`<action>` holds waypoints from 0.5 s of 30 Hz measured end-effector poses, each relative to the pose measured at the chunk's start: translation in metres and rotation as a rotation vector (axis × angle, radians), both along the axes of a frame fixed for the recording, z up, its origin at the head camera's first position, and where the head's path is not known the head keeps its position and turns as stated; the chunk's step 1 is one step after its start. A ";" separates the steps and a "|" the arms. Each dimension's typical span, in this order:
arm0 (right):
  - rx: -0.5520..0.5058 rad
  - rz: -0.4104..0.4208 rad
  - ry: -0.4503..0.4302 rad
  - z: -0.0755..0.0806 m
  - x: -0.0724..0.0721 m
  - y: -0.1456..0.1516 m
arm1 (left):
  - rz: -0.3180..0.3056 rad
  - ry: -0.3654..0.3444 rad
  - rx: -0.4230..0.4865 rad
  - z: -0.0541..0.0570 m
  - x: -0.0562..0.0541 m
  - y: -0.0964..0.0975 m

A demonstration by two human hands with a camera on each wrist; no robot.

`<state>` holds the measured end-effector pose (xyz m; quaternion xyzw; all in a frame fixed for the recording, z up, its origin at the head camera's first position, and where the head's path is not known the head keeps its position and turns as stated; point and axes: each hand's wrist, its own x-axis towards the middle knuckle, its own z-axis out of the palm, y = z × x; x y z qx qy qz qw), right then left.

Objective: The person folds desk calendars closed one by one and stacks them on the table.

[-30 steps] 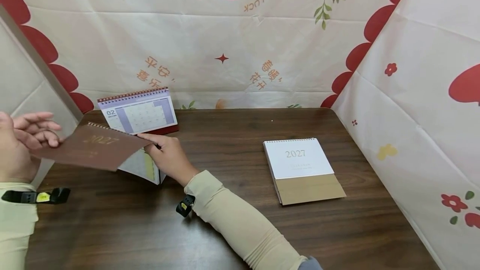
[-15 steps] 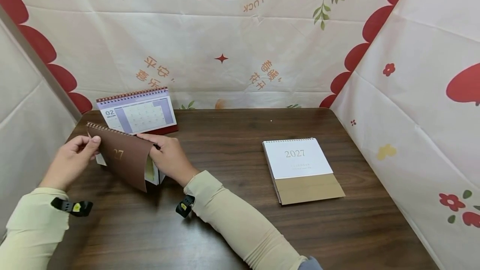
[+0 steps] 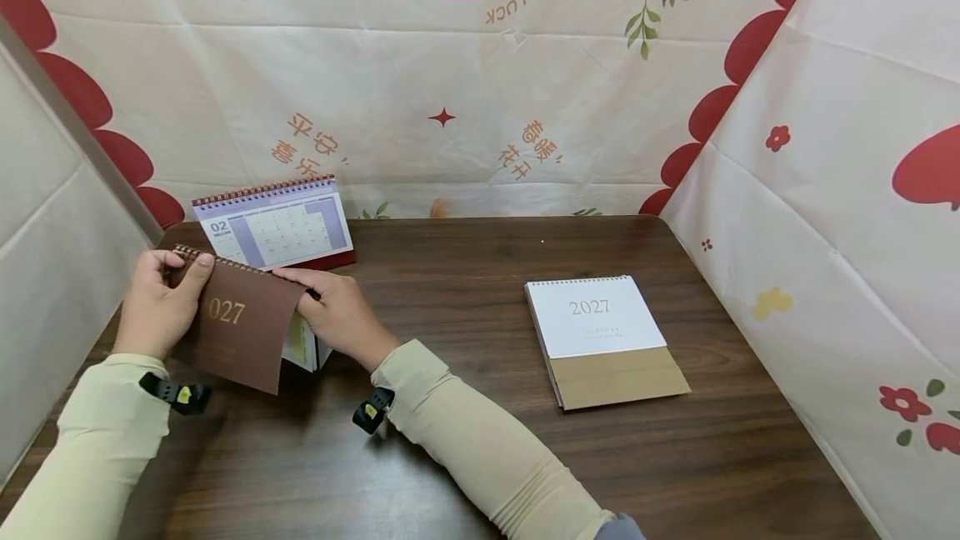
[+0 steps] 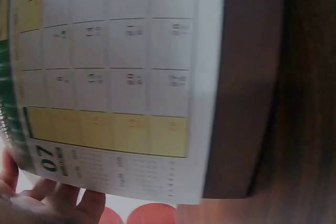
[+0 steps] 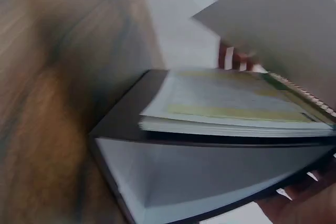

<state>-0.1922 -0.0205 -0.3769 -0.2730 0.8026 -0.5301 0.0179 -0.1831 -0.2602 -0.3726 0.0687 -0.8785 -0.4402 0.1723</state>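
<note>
A spiral-bound desk calendar with a brown cover point(image 3: 232, 340) reading 2027 is at the left of the table, between both hands. My left hand point(image 3: 159, 302) grips its upper left corner, thumb on the cover near the binding. At the upper right corner, my right hand point(image 3: 341, 315) holds the calendar, its index finger along the spiral. The cover hangs away from the pages; in the left wrist view a page point(image 4: 115, 87) marked 07 with yellow columns shows beneath. From the right wrist, the hollow triangular stand point(image 5: 173, 177) appears below the page stack point(image 5: 220, 98).
Close behind stands a purple-and-white desk calendar point(image 3: 292, 227) showing 02, on a red base. A white 2027 calendar point(image 3: 600, 319) with a tan lower band stands on the right of the dark wooden table point(image 3: 450, 457). Printed cloth point(image 3: 390, 65) walls the back and sides.
My left hand has moved right from the cover's outer edge to the upper left corner and grips there. The brown cover has swung down over the front. My right hand stays in place.
</note>
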 end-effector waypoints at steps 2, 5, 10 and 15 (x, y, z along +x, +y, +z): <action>0.023 0.070 -0.059 0.002 -0.003 0.006 | 0.011 0.012 0.011 -0.004 0.000 0.000; 0.059 0.184 -0.109 0.006 -0.009 0.015 | 0.022 0.037 0.022 -0.008 -0.001 0.001; 0.018 0.283 -0.182 0.008 -0.009 0.023 | 0.034 0.059 0.038 -0.017 -0.003 0.001; -0.014 0.142 -0.130 0.005 -0.001 0.012 | -0.032 0.012 -0.017 -0.026 -0.004 -0.004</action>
